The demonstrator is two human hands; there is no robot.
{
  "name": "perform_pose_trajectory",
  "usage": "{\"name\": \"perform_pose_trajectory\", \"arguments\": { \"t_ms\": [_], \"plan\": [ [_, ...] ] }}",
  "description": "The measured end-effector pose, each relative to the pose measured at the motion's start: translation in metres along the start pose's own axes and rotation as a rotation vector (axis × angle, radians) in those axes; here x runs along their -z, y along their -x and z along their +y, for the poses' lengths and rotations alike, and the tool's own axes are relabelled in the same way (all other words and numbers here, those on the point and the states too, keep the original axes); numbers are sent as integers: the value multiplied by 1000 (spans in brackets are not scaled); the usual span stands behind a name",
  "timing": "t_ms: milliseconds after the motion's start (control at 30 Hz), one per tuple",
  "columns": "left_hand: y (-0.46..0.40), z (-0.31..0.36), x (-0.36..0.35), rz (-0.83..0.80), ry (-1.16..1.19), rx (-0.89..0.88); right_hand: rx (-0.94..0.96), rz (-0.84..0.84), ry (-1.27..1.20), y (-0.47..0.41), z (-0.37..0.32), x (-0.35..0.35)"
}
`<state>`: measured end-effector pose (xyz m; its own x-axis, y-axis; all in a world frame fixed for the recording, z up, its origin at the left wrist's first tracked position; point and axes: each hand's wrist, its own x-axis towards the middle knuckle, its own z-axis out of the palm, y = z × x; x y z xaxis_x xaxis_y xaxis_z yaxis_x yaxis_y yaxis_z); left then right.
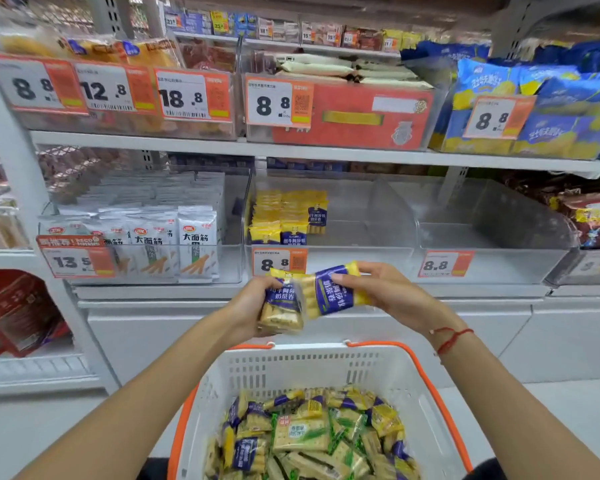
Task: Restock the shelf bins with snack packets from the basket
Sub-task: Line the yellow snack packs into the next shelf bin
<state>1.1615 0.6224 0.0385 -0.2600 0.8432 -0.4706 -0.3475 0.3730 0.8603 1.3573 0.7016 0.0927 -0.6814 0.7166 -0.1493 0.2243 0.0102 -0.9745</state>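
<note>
Both hands meet at the centre of the frame, each grasping one snack packet. The left hand (250,306) curls round a packet (282,304) held upright, long axis vertical, biscuits showing through its clear lower half. The right hand (388,292) pinches a second packet (333,292) lying tilted, long axis running from lower left to upper right. Both are glossy yellow film with a blue label band. Just behind, a clear plastic shelf bin (329,216) holds matching packets stacked at its left side. At the bottom of the frame, a white slotted plastic basket (305,365) with orange handles holds a loose heap of packets.
</note>
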Motion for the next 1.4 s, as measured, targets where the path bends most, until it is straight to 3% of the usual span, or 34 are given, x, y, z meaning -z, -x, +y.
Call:
{"name": "perform_pose_trajectory", "arguments": {
  "t_ms": [133, 300, 533, 800, 1000, 1067, 1167, 1233, 1400],
  "plan": [
    [6, -4, -1, -51, -118, 41, 46, -139, 277, 4, 2, -24],
    [7, -11, -3, -154, -227, 55, 204, 84, 335, -6, 15, -33],
    [19, -4, -11, -274, -46, 30, 391, 216, 435, -14, 25, -31],
    [29, -3, -18, -378, 162, 23, 241, 203, 269, -20, 22, -36],
    [26, -6, -33, -355, 246, 22, 49, 398, 83, -22, 18, -41],
    [24, -8, -44, -313, 281, -4, -121, 334, 88, -21, 14, -43],
    [20, -3, -59, -178, 301, -128, -295, 87, 139, -9, 3, -39],
    [17, 5, -64, -90, 227, -236, -253, -11, 124, -5, -3, -30],
    [9, 24, -71, 83, -120, -410, -104, -28, 110, -16, -16, -13]
  ]
}}
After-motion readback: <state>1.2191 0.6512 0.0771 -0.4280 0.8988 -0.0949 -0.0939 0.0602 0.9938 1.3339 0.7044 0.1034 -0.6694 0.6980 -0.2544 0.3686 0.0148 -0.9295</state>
